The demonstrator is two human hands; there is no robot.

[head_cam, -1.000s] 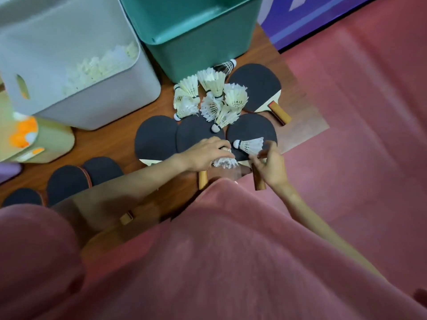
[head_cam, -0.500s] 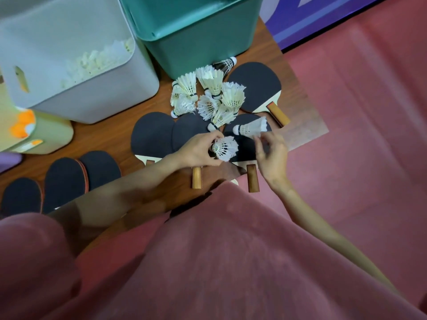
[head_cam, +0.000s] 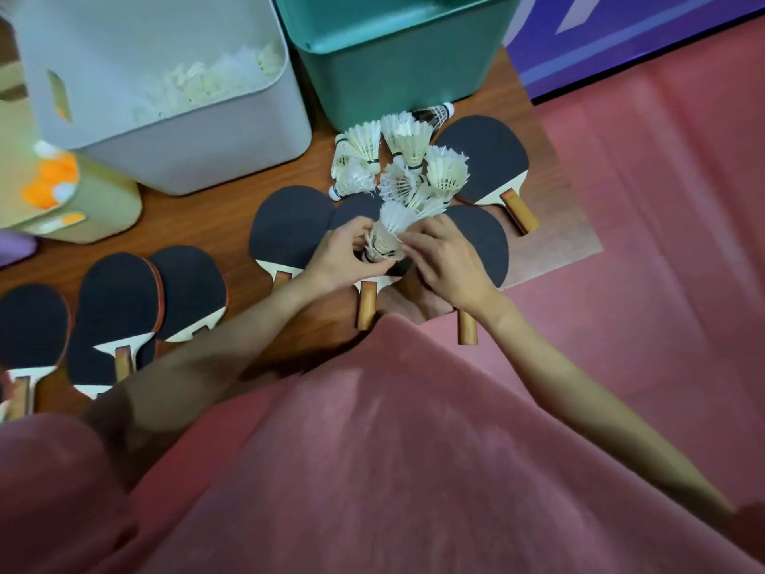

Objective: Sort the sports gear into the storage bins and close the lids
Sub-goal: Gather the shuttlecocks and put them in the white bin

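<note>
From left to right we see: paddles flat on the wooden table; a grey bin holding white shuttlecocks; the left hand and right hand, both curled round stacked shuttlecocks held above paddle blades; loose shuttlecocks beyond, before the green bin; a far paddle
</note>
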